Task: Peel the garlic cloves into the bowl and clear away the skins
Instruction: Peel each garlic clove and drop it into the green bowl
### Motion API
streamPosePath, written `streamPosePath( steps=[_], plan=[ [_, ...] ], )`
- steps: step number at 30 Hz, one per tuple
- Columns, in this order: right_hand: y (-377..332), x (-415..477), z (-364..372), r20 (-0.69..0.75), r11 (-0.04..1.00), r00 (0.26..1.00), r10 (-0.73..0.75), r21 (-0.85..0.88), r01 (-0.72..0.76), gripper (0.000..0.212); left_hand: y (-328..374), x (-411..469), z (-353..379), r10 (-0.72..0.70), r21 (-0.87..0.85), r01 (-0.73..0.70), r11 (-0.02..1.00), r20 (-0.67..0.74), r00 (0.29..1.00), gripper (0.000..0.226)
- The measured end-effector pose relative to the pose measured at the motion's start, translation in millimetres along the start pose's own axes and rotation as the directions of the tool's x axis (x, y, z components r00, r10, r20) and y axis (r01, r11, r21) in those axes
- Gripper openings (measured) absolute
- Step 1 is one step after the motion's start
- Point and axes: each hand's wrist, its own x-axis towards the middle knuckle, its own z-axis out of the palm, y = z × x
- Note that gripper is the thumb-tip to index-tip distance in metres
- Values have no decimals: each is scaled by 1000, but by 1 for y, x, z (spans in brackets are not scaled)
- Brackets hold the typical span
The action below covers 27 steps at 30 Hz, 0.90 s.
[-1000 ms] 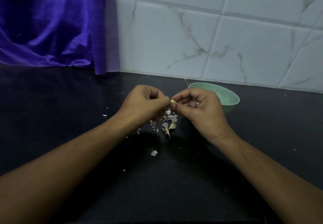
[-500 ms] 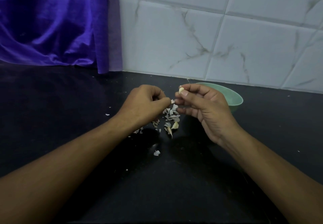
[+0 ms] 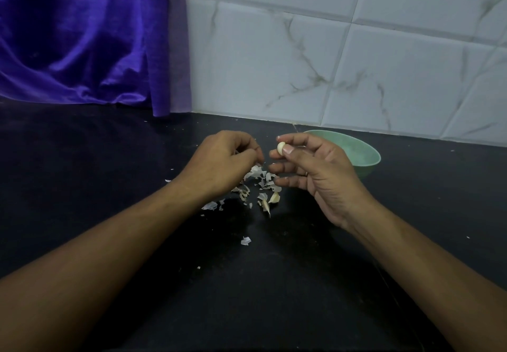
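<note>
Over the dark surface the two hands, joined at the clove a second ago, are now apart. The left hand has its fingers curled narrow above the skins, and I cannot tell if they hold anything, while the right hand is before the green bowl. The clove is pinched only by the right thumb and forefinger, near the bowl.
</note>
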Motion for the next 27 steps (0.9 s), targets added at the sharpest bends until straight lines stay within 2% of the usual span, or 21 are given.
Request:
streamPosePath(
  steps=[7,12,17,27],
  plan=[
    [3,0,-1,59,1000,998,12,-20,-11,22,2,-1,4,57,-135,-56,989,4,998,27],
    [5,1,-2,73,998,997,-26,-53,30,18,-3,3,3,4,-296,8,955,41,999,15],
    [6,1,-2,49,990,996,-72,-115,77,18,-2,3,3,-10,-352,31,935,62,998,12],
    [9,0,-1,17,962,988,-151,-228,151,13,-3,2,6,20,-237,-22,971,-13,1000,8]
  ],
)
